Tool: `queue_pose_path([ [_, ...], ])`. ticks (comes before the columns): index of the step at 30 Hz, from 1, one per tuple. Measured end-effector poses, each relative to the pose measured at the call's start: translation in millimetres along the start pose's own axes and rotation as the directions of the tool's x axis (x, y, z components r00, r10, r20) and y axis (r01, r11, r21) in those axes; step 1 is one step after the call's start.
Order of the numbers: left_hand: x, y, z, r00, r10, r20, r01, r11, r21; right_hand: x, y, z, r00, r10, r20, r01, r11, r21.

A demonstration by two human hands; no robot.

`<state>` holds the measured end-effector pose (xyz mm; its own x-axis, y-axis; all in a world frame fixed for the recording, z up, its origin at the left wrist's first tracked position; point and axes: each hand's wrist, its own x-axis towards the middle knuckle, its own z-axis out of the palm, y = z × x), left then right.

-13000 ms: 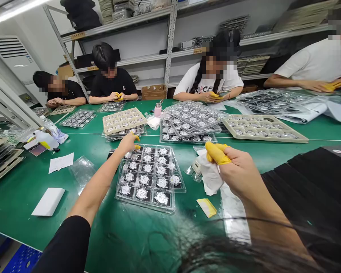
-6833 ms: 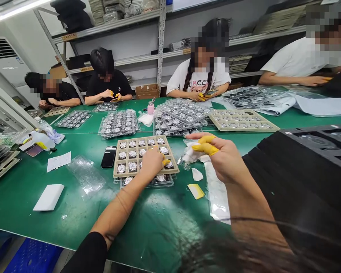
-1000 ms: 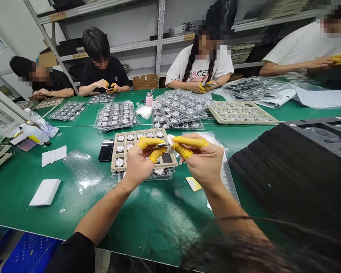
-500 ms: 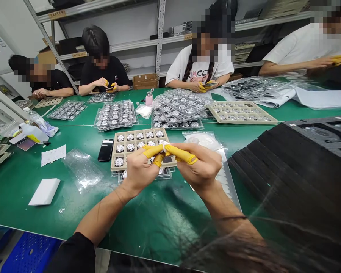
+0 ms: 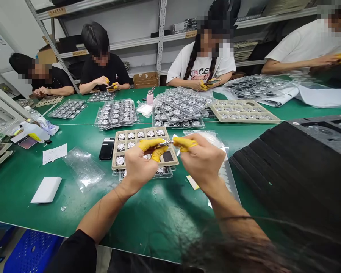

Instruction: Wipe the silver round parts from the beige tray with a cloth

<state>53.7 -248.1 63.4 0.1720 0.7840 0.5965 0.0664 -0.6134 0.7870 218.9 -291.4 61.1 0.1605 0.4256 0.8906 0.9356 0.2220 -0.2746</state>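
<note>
Both my hands are raised over the green table (image 5: pixel 159 220), with yellow finger cots on thumbs and forefingers. My left hand (image 5: pixel 140 165) pinches a small silver round badge (image 5: pixel 165 143) at its edge. My right hand (image 5: pixel 200 161) is closed on a white wiping cloth (image 5: pixel 174 139) pressed against that badge. Beneath them lies a beige tray (image 5: pixel 122 151) with rows of silver badges and one dark vacant cell, stacked on a clear blister tray (image 5: pixel 161 175).
A black phone (image 5: pixel 106 148), clear plastic lid (image 5: pixel 83 172) and white cards (image 5: pixel 46 189) lie left. Black foam trays (image 5: pixel 295 170) fill the right. Further trays (image 5: pixel 184 100) of badges cover the far side, where several seated people work. A pink bottle (image 5: pixel 150 98) stands mid-table.
My hands have parted slightly since half a second ago, and the badge shows between the finger cots again. Over the longer span I took a badge from the beige tray.
</note>
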Motion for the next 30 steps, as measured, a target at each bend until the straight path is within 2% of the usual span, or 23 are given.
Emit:
queue_pose_path([
  [2, 4, 3, 3, 0.985, -0.172, 0.025, 0.174, 0.972, -0.155, 3, 0, 2, 0.978, 0.208, 0.031, -0.208, 0.936, 0.283],
  [4, 7, 4, 5, 0.963, -0.26, 0.068, 0.269, 0.93, -0.249, 5, -2, 2, 0.937, 0.339, 0.083, -0.335, 0.806, 0.488],
  [5, 8, 3, 6, 0.957, -0.276, 0.091, 0.29, 0.915, -0.279, 6, -4, 2, 0.925, 0.364, 0.106, -0.362, 0.761, 0.539],
  [7, 8, 0, 7, 0.952, -0.273, 0.138, 0.303, 0.902, -0.308, 5, -9, 1, 0.923, 0.359, 0.138, -0.37, 0.731, 0.574],
  [10, 4, -4, 5, 0.969, -0.172, 0.177, 0.214, 0.943, -0.254, 2, -17, 1, 0.944, 0.291, 0.154, -0.325, 0.751, 0.574],
  [13, -1, -4, 0, 0.992, 0.016, 0.125, -0.011, 0.999, -0.039, -2, -18, 7, 0.967, 0.235, 0.1, -0.251, 0.794, 0.554],
  [15, -3, -3, -2, 0.991, 0.104, 0.084, -0.113, 0.987, 0.114, -6, -13, 11, 0.991, 0.133, 0.021, -0.129, 0.885, 0.448],
  [16, -3, -3, -2, 0.991, 0.111, 0.075, -0.122, 0.981, 0.153, -7, -10, 13, 0.999, 0.05, -0.011, -0.043, 0.939, 0.342],
  [17, -3, -4, 0, 0.994, 0.081, 0.074, -0.092, 0.984, 0.153, -8, -7, 13, 0.999, -0.04, -0.026, 0.044, 0.977, 0.209],
  [19, -1, -6, 4, 0.991, -0.083, 0.101, 0.08, 0.996, 0.034, -8, -1, 12, 0.984, -0.176, -0.021, 0.175, 0.983, -0.055],
  [20, 1, -8, 6, 0.972, -0.194, 0.132, 0.204, 0.977, -0.066, -7, 1, 10, 0.979, -0.202, -0.013, 0.198, 0.969, -0.149],
  [22, 7, -10, 10, 0.892, -0.395, 0.219, 0.444, 0.855, -0.266, -3, 6, 5, 0.983, -0.173, -0.061, 0.155, 0.959, -0.236],
  [24, 11, -10, 10, 0.813, -0.51, 0.281, 0.582, 0.713, -0.391, 3, 10, -1, 0.989, -0.044, -0.144, 0.019, 0.986, -0.167],
  [26, 15, -7, 8, 0.764, -0.569, 0.304, 0.642, 0.622, -0.449, 7, 14, -4, 0.976, 0.167, -0.137, -0.16, 0.985, 0.057],
  [28, 16, -3, 5, 0.734, -0.602, 0.315, 0.671, 0.573, -0.471, 9, 16, -3, 0.943, 0.333, 0.019, -0.321, 0.891, 0.321],
  [30, 17, 0, 4, 0.715, -0.619, 0.326, 0.689, 0.543, -0.48, 9, 17, 1, 0.901, 0.389, 0.192, -0.433, 0.763, 0.48],
])
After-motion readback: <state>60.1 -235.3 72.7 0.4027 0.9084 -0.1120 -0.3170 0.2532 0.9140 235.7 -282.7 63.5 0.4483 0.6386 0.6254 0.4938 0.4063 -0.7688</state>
